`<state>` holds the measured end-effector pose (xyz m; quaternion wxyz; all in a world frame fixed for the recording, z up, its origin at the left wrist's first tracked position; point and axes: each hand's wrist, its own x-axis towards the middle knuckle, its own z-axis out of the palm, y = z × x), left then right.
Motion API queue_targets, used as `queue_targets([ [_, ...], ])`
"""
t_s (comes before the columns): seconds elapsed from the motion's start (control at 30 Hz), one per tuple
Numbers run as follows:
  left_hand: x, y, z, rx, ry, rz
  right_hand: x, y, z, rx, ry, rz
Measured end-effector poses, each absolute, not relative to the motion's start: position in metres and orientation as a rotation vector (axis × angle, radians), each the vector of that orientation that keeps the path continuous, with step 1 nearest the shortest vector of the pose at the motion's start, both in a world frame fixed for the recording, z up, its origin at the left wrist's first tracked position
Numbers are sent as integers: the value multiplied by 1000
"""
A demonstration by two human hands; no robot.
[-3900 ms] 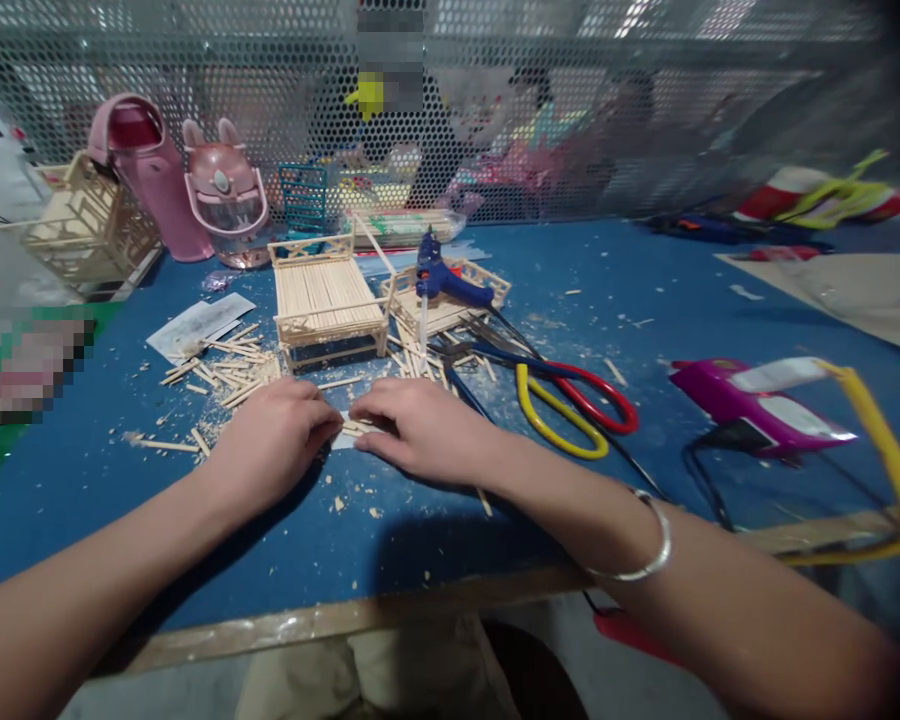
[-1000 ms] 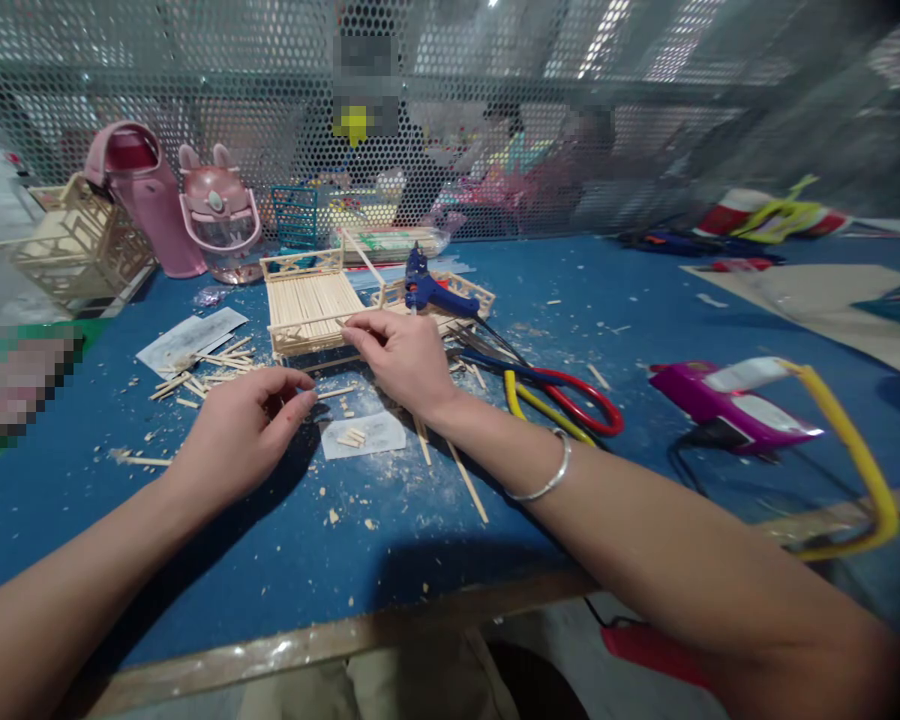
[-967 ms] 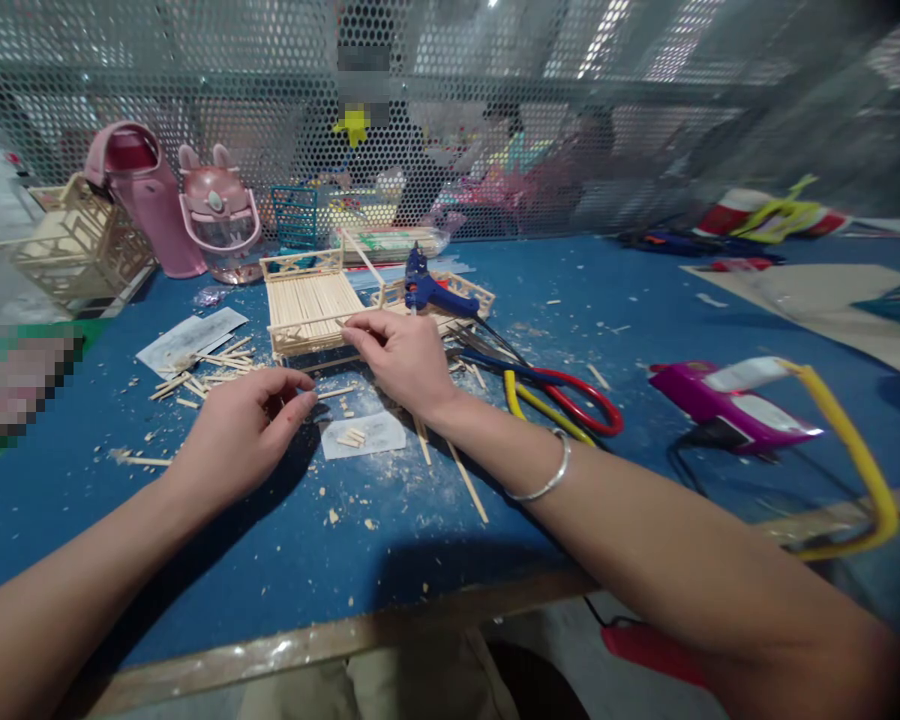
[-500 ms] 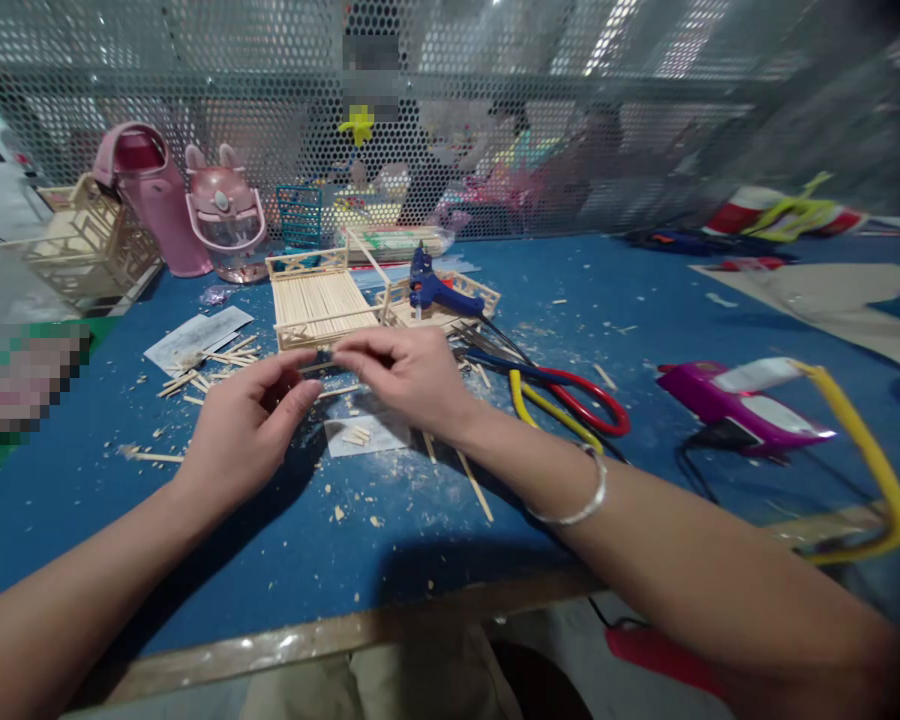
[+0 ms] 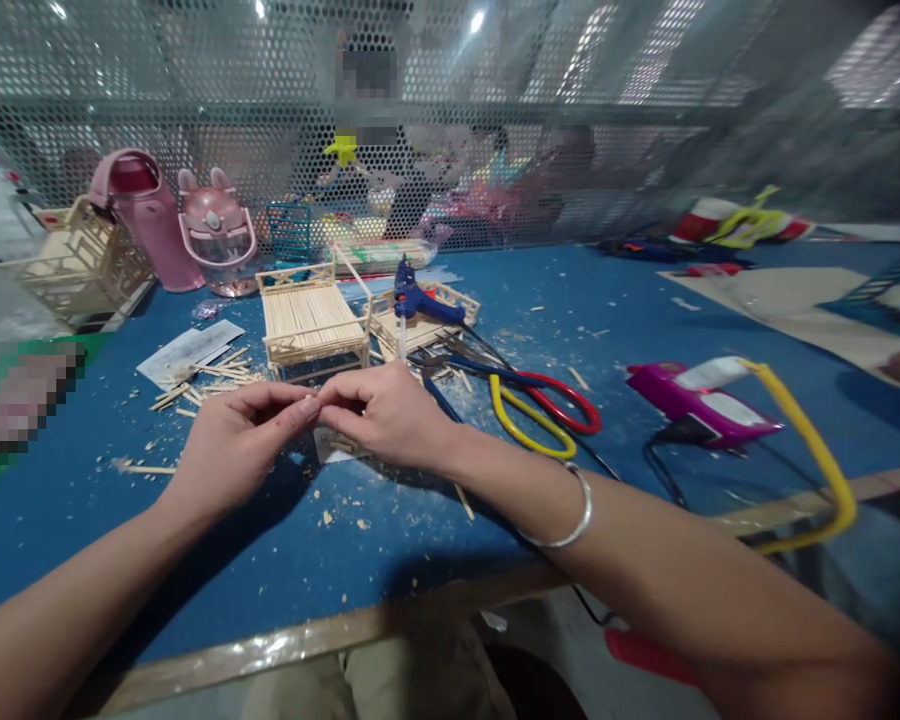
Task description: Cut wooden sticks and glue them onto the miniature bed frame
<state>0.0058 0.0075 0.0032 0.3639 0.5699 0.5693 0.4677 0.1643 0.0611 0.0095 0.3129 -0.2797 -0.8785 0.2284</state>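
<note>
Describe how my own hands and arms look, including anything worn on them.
Your left hand and right hand are bare, without gloves, and no sleeves show on either forearm. A thin, shiny, silver-coloured bangle circles your right forearm.

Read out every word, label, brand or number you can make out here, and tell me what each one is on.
No text is readable in this view.
Packet at the back: green print, too blurred to read.
Paper slips on the left: faint marks, too small to tell whether they are writing.
</note>
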Motion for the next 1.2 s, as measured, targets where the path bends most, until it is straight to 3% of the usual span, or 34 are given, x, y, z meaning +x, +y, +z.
queue_targets([
  [0.13, 7, 7, 4, 1322, 1420, 1220, 196, 81, 34, -915, -2469, 392],
  [0.27, 8, 8, 3, 1292, 1377, 1246, 260, 115, 52, -1655, -2336, 99],
  [0.4, 9, 8, 2, 1284, 1360, 1252, 304, 124, 53, -2202, -2414, 311],
  [0.83, 6, 9, 2, 1348, 1361, 1191, 308, 91, 28, -2205, -2455, -47],
  [1.2, 7, 7, 4, 1463, 1342, 1140, 295, 75, 31, -2025, -2539, 145],
])
